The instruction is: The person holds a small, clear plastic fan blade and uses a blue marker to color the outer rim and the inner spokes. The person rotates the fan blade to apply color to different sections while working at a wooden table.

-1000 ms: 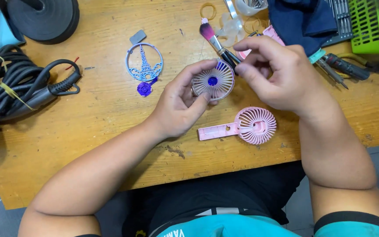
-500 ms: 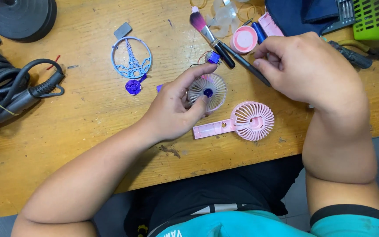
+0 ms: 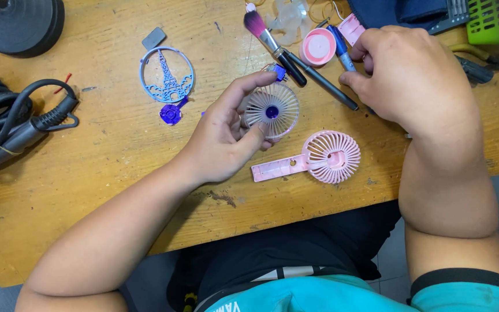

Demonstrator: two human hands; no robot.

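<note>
centrally, left hand (image 3: pixel 226 133) curled around a round white fan grille (image 3: pixel 272 111), fingers over its top rim and thumb pressed against its lower edge; held just above the wooden table (image 3: pixel 105 167). pale, thin radial ribs, a blue hub at the middle, a small purple piece at its upper edge. right hand (image 3: pixel 405 81) up to the right, knuckles toward the camera, fingers bent down at a black pen (image 3: pixel 324 88) and a blue marker (image 3: pixel 342 55); cannot tell whether anything is truly pinched there, since the palm side is hidden. just below the grille, apart from it, a pink hand fan (image 3: pixel 319 159) lying flat, round ribbed head to the right, flat handle to the left with two small holes. between the hands, a makeup brush (image 3: pixel 272 46) with pink bristles and black handle, angled down-right, tip near the grille. beside it a round pink cap (image 3: pixel 317 47), open side up, nothing distinct seen inside. top right, a green slotted basket (image 3: pixel 489 20), contents cut off by the frame. further left, a blue ring ornament (image 3: pixel 167 75) with a tower cutout and a purple charm below. far left, black cables (image 3: pixel 12 121) and a black reel (image 3: pixel 18 23). near table edge running under both forearms; bare wood open left of the left wrist and below the pink fan.
</note>
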